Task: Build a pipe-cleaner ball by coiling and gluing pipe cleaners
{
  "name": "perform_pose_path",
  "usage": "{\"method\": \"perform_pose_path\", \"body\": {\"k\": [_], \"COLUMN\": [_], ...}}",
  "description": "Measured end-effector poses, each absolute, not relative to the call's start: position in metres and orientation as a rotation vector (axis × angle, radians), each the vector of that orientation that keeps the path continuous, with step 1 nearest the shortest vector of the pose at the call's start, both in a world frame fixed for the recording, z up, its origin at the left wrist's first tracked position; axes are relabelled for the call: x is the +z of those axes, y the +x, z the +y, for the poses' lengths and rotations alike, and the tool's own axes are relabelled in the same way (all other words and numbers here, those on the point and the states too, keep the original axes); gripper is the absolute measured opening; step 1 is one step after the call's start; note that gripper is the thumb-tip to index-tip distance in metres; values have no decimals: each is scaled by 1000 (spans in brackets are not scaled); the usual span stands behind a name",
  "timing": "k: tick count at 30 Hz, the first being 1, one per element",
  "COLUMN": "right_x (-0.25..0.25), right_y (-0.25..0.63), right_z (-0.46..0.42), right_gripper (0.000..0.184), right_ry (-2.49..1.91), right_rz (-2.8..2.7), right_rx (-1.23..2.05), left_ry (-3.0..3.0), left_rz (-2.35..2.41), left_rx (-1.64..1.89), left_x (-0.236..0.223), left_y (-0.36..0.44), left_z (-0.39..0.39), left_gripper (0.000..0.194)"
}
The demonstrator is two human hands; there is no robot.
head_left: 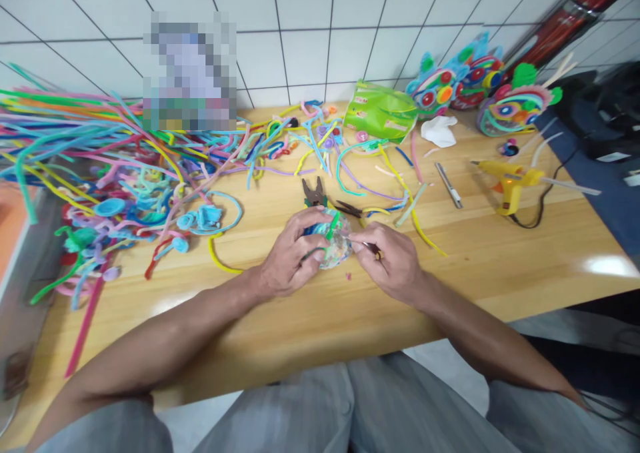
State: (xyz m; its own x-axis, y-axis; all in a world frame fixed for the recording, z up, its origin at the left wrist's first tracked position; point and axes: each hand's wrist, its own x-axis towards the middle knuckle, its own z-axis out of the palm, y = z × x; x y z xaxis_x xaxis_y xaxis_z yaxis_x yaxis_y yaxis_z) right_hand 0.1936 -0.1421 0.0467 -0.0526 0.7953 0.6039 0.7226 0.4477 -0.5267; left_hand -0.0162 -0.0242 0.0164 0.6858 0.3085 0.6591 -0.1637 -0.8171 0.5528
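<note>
My left hand [295, 249] is closed around the side of a small, see-through rounded craft piece [336, 256], with blue on its far side. A bright green strip [333, 225] lies across it by my left fingertips. Pinched in my right hand [390, 259] is a thin metal-tipped tool [370, 245], its tip at the right side of the piece; its kind is partly hidden by my fingers. Just beyond my hands lie pliers [314, 191] with dark jaws and a pair of dark-bladed scissors [349, 208]. A tiny pink bit [349, 276] rests on the wood.
Pipe cleaners [100, 139] are heaped at the left. A green packet [383, 113] stands near the tiled wall, beside several colourful animal-face crafts [513, 109]. A utility knife [449, 185] and a corded yellow glue gun [510, 185] lie at the right.
</note>
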Motion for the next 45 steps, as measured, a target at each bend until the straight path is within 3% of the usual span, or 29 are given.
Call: {"method": "perform_pose_path", "body": {"k": [14, 45], "right_x": [44, 40], "right_y": [194, 193], "right_z": [-142, -140], "right_gripper": [28, 22], "right_ry": [-1280, -1268], "right_rz": [-1753, -1802], "right_rx": [95, 64], "left_ry": [2300, 2333], "left_rz": [128, 130], "left_rx": [1038, 1030], "left_x": [16, 16], "left_y": [-16, -17], "left_z": [-24, -24], "left_gripper": [18, 17]}}
